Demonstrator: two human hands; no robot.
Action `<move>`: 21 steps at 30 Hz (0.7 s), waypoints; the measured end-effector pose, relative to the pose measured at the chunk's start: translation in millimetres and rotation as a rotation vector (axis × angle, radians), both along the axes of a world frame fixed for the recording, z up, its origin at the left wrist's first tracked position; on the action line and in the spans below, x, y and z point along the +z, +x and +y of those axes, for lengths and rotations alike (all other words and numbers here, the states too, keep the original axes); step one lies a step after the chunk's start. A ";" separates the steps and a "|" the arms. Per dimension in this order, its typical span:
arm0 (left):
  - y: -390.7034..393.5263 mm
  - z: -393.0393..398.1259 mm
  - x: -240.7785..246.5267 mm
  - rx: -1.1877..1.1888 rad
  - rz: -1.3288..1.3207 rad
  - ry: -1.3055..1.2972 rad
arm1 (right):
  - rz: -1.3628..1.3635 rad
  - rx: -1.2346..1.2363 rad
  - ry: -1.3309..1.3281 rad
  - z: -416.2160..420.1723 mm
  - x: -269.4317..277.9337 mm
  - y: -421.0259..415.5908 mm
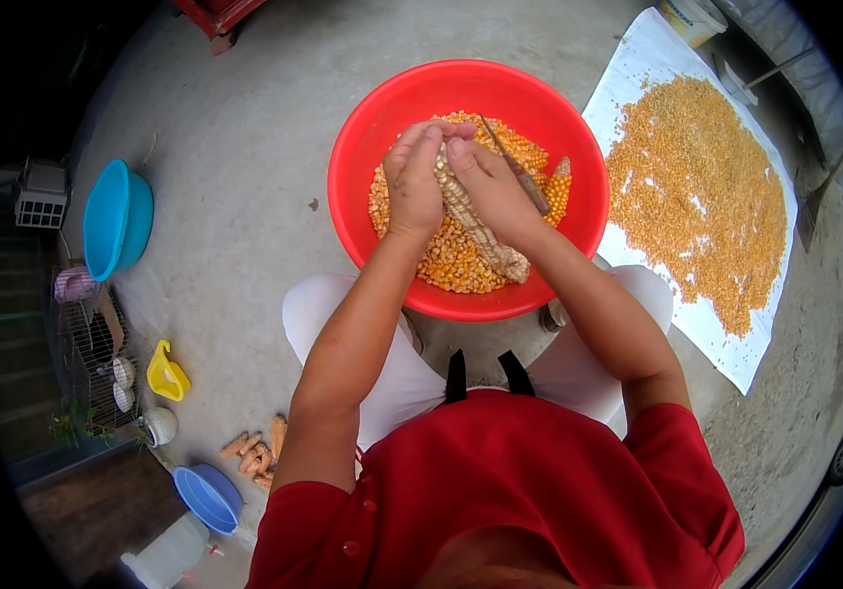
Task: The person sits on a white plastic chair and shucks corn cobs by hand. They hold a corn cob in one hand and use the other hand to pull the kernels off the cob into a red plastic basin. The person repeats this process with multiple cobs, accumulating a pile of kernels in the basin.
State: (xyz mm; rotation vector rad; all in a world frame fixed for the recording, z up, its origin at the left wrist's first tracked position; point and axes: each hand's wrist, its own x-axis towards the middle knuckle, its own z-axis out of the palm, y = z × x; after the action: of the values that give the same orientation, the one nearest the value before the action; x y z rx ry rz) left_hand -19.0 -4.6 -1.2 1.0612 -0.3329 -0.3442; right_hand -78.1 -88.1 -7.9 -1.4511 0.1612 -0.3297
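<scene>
Over a round red plastic basin (469, 309), my left hand (415, 180) and my right hand (495, 184) are cupped together around the upper end of a pale corn cob (477, 224). The cob slants down to the right, its lower end just above loose yellow kernels (458, 258). What lies between my palms is hidden. Beside my right hand, a thin metal tool with a worn handle (530, 184) rests in the basin. Corn ears with kernels on them, one with its tip up (560, 188), lie at the basin's right side.
To the right, kernels (701, 184) are spread on a white sheet (742, 361). Stripped cobs (251, 454) lie on the concrete floor at lower left. A turquoise basin (138, 224), a yellow plastic scoop (167, 375), a wire cage (90, 339) and a blue basin (208, 497) stand at left.
</scene>
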 end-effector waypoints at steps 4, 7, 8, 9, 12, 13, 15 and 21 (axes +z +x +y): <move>-3.0 -0.9 1.1 -0.002 -0.040 0.023 | 0.055 0.002 -0.115 -2.7 7.7 -3.6; -7.6 -2.6 -2.3 -0.009 -0.105 0.065 | 0.093 -0.100 -0.088 -0.4 6.1 -5.7; -7.3 -2.7 -2.4 -0.021 -0.051 0.038 | 0.105 -0.089 -0.079 -0.9 4.6 -4.9; -7.3 -3.5 -0.3 -0.035 0.003 0.010 | 0.118 -0.080 -0.071 -2.5 2.3 -3.5; -2.5 -3.4 -4.0 -0.049 0.098 -0.030 | 0.096 -0.069 0.099 0.0 -1.4 -2.0; -0.9 -2.7 -6.4 -0.048 0.117 -0.035 | 0.078 -0.067 0.181 1.5 -1.8 -1.4; -0.4 -2.4 -9.3 -0.028 0.042 0.025 | 0.070 -0.037 0.067 0.7 -1.6 -1.8; -3.1 -2.9 -9.2 -0.010 0.065 0.036 | 0.080 -0.047 -0.175 1.0 -3.5 -1.4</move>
State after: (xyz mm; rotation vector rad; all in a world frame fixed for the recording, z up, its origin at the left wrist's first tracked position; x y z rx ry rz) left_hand -22.1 -7.6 -10.4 1.0819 -0.2746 -0.3938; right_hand -79.5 -87.1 -11.4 -1.6368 0.2363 -0.3302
